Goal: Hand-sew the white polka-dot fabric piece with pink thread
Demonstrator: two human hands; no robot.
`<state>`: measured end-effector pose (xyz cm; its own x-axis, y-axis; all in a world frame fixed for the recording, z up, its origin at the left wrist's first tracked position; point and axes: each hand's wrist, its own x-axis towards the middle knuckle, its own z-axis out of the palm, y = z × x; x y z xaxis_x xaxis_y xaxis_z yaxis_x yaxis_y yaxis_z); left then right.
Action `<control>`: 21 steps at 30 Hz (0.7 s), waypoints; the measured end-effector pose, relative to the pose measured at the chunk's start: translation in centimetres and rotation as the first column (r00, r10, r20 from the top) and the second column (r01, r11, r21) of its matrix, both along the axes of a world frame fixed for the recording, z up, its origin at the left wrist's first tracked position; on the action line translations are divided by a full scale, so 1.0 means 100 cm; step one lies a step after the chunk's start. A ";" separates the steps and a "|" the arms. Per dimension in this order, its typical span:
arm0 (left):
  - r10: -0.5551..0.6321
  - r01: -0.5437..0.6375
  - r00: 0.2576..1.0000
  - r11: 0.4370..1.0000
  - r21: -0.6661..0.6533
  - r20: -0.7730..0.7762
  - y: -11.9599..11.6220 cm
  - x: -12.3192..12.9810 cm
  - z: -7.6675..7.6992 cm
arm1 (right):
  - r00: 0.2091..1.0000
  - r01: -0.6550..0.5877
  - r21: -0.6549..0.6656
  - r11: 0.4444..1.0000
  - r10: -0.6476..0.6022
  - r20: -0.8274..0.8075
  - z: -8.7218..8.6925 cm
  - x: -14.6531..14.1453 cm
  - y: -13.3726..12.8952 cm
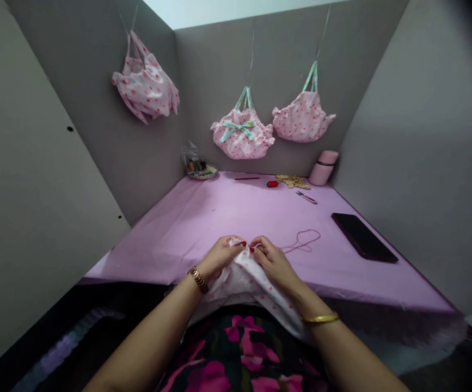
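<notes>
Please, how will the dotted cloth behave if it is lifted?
The dotted cloth would probably hang floppy, since it drapes in folds toward the lap. It looks thin and likely light, bunching in the left hand. The red thread, loose beside the right hand, might drag along if attached, which is unclear.

No text, label, brand, number or sign can be read. On the pink flask (322, 173), no legible lettering shows; nor does any on the dark phone (364, 238) nearer the person than the flask, or on the red spool (272, 184) to the flask's left, too small to tell.
</notes>
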<state>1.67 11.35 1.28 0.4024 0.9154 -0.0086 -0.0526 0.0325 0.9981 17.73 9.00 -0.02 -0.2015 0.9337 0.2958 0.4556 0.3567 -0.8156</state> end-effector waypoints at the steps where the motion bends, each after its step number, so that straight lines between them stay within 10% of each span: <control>1: 0.001 -0.001 1.000 1.000 0.003 -0.006 0.000 0.000 0.000 | 1.000 -0.008 0.006 1.000 0.008 0.011 0.000 0.001 0.000; 21: 0.111 -0.051 0.963 0.970 0.240 -0.244 0.006 0.007 -0.015 | 0.987 -0.091 0.000 0.996 0.091 -0.130 0.003 -0.002 -0.002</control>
